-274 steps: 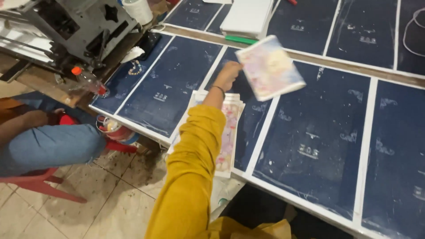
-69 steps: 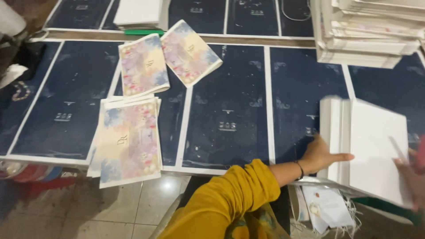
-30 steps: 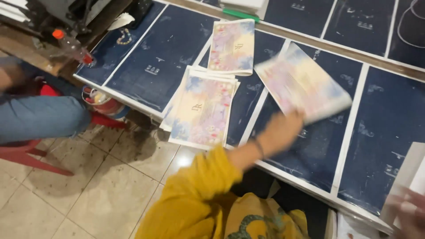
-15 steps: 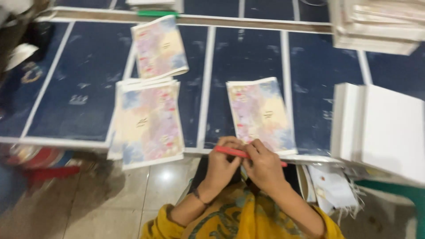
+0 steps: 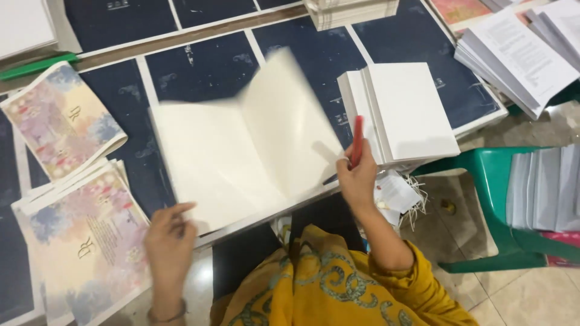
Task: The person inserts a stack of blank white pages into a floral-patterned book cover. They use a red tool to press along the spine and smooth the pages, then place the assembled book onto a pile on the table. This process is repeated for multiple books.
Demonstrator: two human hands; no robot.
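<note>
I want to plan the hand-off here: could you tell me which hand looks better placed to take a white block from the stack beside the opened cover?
Probably the right hand: it is beside the white block stack, though it holds a red tool. The left hand rests at the open cover's near left corner.

left hand point(image 5: 170, 238): rests at the near edge of the opened cream card cover point(image 5: 241, 151), fingers touching it
right hand point(image 5: 357, 175): grips a slim red tool point(image 5: 357, 140) upright, just beside the white stack of bound pages point(image 5: 405, 111)
cover: lies inside-up on the dark blue printed table sheets point(image 5: 205, 66), right flap lifted and blurred
left of it: floral printed covers point(image 5: 84, 241)
right: green plastic chair point(image 5: 489, 199)
</note>
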